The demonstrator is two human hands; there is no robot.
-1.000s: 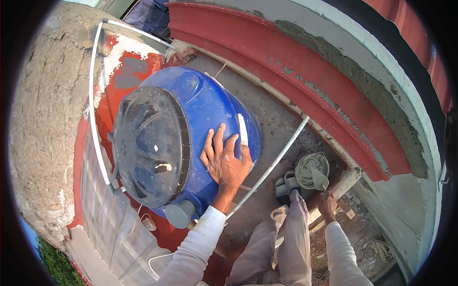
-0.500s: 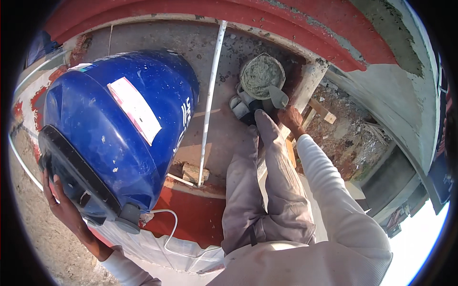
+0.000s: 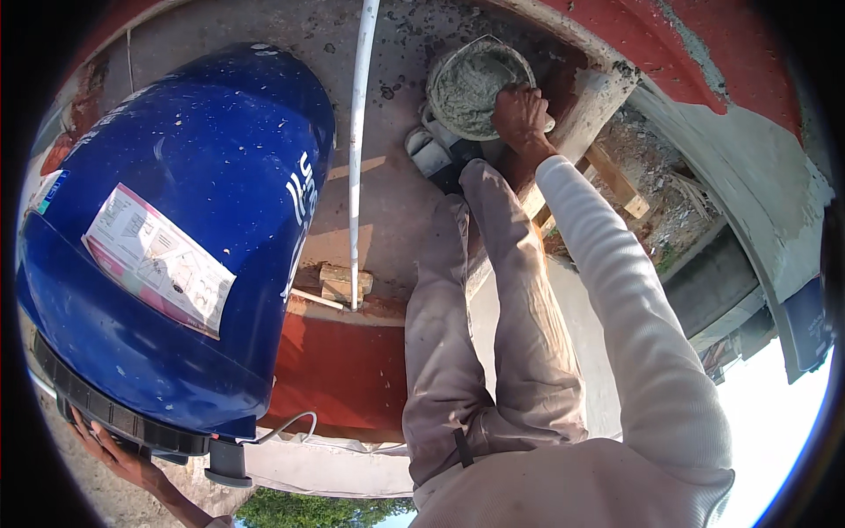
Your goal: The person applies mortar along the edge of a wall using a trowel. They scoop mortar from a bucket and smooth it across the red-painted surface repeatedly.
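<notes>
My right hand (image 3: 521, 114) is closed over the near right rim of a bucket (image 3: 433, 95) of wet grey mortar (image 3: 471, 88). It grips a trowel, whose pale handle end (image 3: 549, 123) shows beside the fist; the blade is hidden. At the lower left, my left hand (image 3: 110, 453) rests against the black lid (image 3: 123, 409) of a big blue water tank (image 3: 194, 202). Its visible fingers are stretched out and apart, holding nothing.
A white pipe (image 3: 356, 158) rises between tank and bucket, with wood blocks (image 3: 343, 283) at its foot. My shoes (image 3: 431, 154) stand beside the bucket. A concrete ledge (image 3: 594, 106) borders a rubble-strewn drop with a timber piece (image 3: 620, 180). A red curved wall (image 3: 651, 44) arcs behind.
My right hand has moved from beside the bucket to over its rim, and the trowel blade has gone out of sight. My left hand stays at the lid while the whole view shifts.
</notes>
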